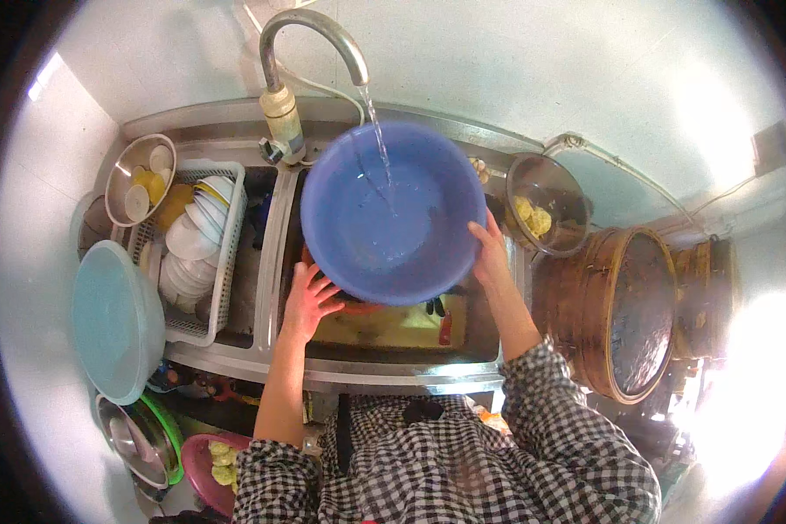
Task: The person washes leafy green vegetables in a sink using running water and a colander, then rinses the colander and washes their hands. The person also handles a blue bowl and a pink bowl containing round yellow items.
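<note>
Gripping the blue basin at four o'clock with the right hand, spreading the left hand open near seven, unclear whether touching. Holding it over the sink, under the faucet at eleven. Could tip and spill from uneven support under gathering water.

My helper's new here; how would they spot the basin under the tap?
Find the steel sink, then the curved tap at its back. Under the running water is the round blue basin, with the right hand at its rim. Unlike the pale turquoise basin at far left, it catches the stream.
</note>
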Tool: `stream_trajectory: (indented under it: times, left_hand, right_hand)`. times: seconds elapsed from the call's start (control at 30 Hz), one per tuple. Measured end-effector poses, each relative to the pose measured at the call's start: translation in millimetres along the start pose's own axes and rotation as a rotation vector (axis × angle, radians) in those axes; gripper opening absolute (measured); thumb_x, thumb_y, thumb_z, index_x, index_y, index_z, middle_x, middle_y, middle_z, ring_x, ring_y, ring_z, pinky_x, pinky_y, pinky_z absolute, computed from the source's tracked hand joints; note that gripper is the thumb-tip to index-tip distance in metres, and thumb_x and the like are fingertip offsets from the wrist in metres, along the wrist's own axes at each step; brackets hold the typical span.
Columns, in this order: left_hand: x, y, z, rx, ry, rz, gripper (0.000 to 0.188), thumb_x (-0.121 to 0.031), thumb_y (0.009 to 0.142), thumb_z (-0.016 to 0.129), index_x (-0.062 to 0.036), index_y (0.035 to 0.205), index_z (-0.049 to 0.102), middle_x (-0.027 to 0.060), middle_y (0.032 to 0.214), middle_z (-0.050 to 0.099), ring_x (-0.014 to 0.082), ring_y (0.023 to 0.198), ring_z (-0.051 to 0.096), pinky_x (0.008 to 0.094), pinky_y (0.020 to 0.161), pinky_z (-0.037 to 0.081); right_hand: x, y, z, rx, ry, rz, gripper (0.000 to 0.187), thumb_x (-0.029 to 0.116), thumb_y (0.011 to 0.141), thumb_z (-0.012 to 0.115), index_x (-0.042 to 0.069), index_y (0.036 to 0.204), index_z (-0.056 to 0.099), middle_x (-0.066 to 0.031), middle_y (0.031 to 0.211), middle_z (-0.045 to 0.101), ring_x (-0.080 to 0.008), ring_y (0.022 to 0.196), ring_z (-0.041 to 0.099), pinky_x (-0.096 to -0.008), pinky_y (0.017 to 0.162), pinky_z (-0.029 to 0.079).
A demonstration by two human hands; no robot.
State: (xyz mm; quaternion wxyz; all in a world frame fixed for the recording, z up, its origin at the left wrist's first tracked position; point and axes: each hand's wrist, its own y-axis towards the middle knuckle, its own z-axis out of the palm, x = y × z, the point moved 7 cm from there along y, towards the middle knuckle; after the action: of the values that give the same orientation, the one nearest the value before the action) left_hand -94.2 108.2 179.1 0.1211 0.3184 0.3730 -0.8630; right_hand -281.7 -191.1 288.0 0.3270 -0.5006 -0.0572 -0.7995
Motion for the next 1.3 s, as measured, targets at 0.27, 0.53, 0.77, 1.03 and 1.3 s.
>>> stream_trajectory:
  times: [0.27,0.53,0.77,1.03,1.3]
  left_hand:
    - [-23,34,67,-0.180,-0.247,0.198,0.051,-0.003,0.084,0.063,-0.0071,0.132,0.045,0.0137,0.128,0.052,0.0332,0.114,0.054,0.0510,0.089,0.049]
    - [-72,46,66,-0.408,0.394,0.524,0.065,-0.004,0.083,0.069,-0.0030,0.139,0.037,0.0143,0.128,0.054,0.0306,0.119,0.052,0.0428,0.098,0.043]
    - [-57,60,85,-0.147,0.222,0.313,0.070,-0.012,0.085,0.066,0.0026,0.142,0.028,0.0184,0.138,0.044,0.0352,0.125,0.047,0.0477,0.102,0.041]
    - [-51,22,68,-0.147,0.161,0.080,0.056,-0.011,0.084,0.054,0.0003,0.136,0.036,0.0185,0.132,0.047,0.0367,0.120,0.049,0.0560,0.094,0.044]
    - [-62,1,36,-0.281,0.412,0.091,0.057,-0.007,0.080,0.049,-0.0047,0.136,0.038,0.0154,0.119,0.053,0.0320,0.099,0.061,0.0444,0.065,0.059]
  right_hand:
    - [-30,8,34,0.024,-0.093,0.031,0.061,0.003,0.084,0.065,0.003,0.140,0.041,-0.0103,0.128,0.056,-0.0220,0.113,0.056,-0.0343,0.097,0.045]
    - [-51,-4,3,0.008,-0.192,0.143,0.041,0.002,0.082,0.053,-0.001,0.123,0.051,-0.0122,0.113,0.060,-0.0265,0.102,0.058,-0.0386,0.085,0.048]
    - [-28,4,-22,0.110,-0.185,0.272,0.043,0.013,0.086,0.056,0.000,0.127,0.049,-0.0130,0.116,0.060,-0.0242,0.099,0.060,-0.0393,0.082,0.050]
    - [-142,-2,-118,0.250,-1.470,0.207,0.031,0.025,0.089,0.060,0.007,0.114,0.065,-0.0235,0.107,0.065,-0.0328,0.100,0.064,-0.0430,0.088,0.049]
    - [-191,-16,-139,0.316,-1.542,0.101,0.032,0.007,0.082,0.063,0.008,0.114,0.068,-0.0180,0.100,0.068,-0.0319,0.095,0.065,-0.0415,0.084,0.050]
